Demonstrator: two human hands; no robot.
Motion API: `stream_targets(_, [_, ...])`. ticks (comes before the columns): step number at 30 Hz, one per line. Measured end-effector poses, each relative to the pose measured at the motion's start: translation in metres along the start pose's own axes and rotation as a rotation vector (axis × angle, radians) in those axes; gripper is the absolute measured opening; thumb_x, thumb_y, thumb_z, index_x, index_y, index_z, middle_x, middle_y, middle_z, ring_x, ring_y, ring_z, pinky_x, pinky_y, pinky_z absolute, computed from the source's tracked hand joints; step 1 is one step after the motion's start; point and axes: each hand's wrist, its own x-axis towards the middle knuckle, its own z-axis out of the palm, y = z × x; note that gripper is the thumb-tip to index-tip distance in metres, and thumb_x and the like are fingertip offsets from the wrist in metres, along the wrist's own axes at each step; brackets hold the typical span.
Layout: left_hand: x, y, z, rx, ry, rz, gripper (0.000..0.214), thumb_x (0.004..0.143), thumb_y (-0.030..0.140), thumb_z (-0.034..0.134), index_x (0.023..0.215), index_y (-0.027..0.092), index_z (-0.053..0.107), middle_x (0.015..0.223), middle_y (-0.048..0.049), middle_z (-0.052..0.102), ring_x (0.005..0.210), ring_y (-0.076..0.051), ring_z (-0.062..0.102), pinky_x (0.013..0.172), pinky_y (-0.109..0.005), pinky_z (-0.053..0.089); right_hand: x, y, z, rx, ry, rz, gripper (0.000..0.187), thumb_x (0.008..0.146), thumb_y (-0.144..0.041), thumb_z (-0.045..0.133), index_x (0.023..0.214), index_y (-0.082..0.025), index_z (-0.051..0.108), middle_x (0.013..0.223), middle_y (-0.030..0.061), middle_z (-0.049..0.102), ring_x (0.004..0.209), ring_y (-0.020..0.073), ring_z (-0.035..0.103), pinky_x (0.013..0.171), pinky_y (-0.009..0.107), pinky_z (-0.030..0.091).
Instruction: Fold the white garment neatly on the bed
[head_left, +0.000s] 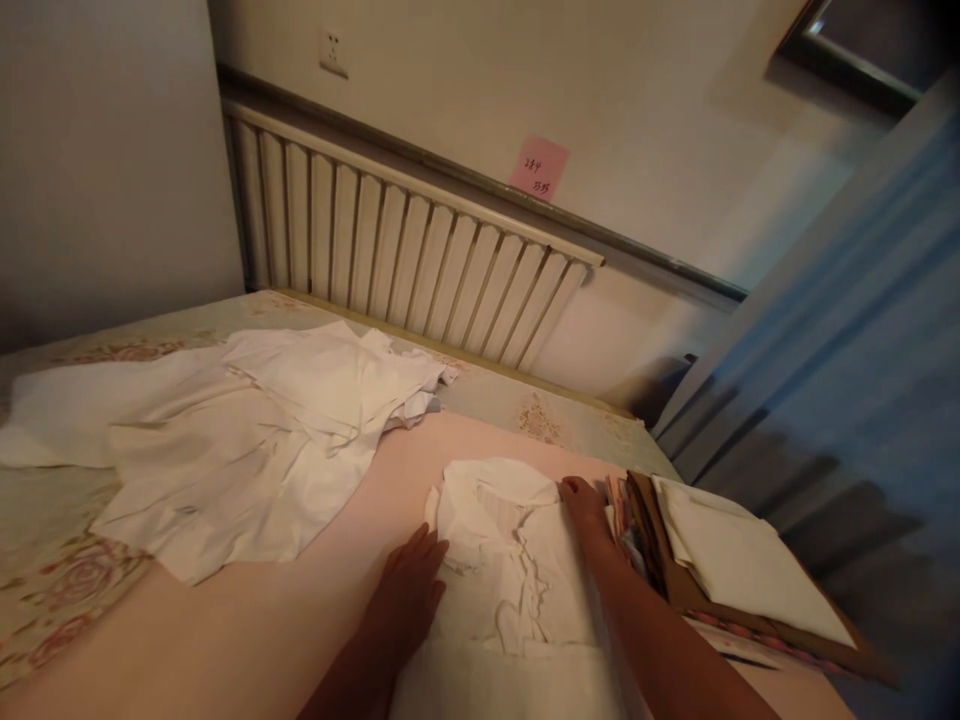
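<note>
A white shirt [517, 560] lies folded on a pink cloth [247, 630] in front of me. Its collar points away from me and a ruffled front placket runs down its middle. My left hand [411, 580] rests along the shirt's left edge, fingers stretched out and nothing gripped. At the top right shoulder of the shirt, my right hand [583, 505] has its fingers curled in on the fabric edge; the fingertips are partly hidden. A heap of loose white garments [277, 420] is spread out to the left.
Close on the right stands a stack of folded clothes [750, 560], white on top of brown. Beyond the floral bedding [82, 590] are a radiator [405, 250] and a wall with a pink note [538, 168]. A blue curtain [832, 400] hangs at the right.
</note>
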Motion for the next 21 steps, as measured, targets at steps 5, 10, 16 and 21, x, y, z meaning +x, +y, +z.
stream_targets(5, [0.001,0.001,-0.003,0.005,0.029,0.015,0.050,0.079,0.014,0.048,0.129,0.022,0.055,0.137,-0.0077,0.055,0.134,-0.025,0.041,0.107,-0.043,0.038,0.022,0.007,0.014,0.171,-0.150,0.100,0.022,0.067,-0.025,0.053,0.078,-0.016,0.071,0.079,0.0067,0.072,0.075,0.0193,0.064,0.067,0.025,0.045])
stream_targets(10, [0.002,0.003,-0.010,0.009,-0.011,0.009,0.050,0.079,0.015,0.048,0.129,0.021,0.056,0.137,-0.0083,0.054,0.134,-0.026,0.042,0.106,-0.044,0.039,0.028,0.009,0.012,0.320,-0.274,0.120,0.023,0.062,-0.029,0.060,0.078,-0.016,0.070,0.072,0.0027,0.070,0.065,0.0170,0.061,0.061,0.025,0.044])
stream_targets(16, [0.001,0.002,-0.006,0.010,0.014,0.010,0.050,0.079,0.015,0.048,0.128,0.021,0.056,0.137,-0.0077,0.055,0.133,-0.026,0.042,0.106,-0.043,0.039,0.024,0.011,-0.004,0.338,-0.386,0.129,0.025,0.075,-0.039,0.060,0.063,-0.017,0.062,0.046,-0.0042,0.053,0.044,0.0125,0.049,0.046,0.024,0.037])
stream_targets(21, [0.000,0.001,-0.003,0.004,0.038,0.008,0.050,0.079,0.014,0.048,0.128,0.023,0.056,0.137,-0.0067,0.055,0.134,-0.025,0.041,0.106,-0.042,0.038,0.022,0.007,-0.005,0.228,-0.414,0.104,0.031,0.093,-0.042,0.052,0.093,-0.013,0.062,0.084,0.0011,0.065,0.069,0.0118,0.062,0.065,0.028,0.052])
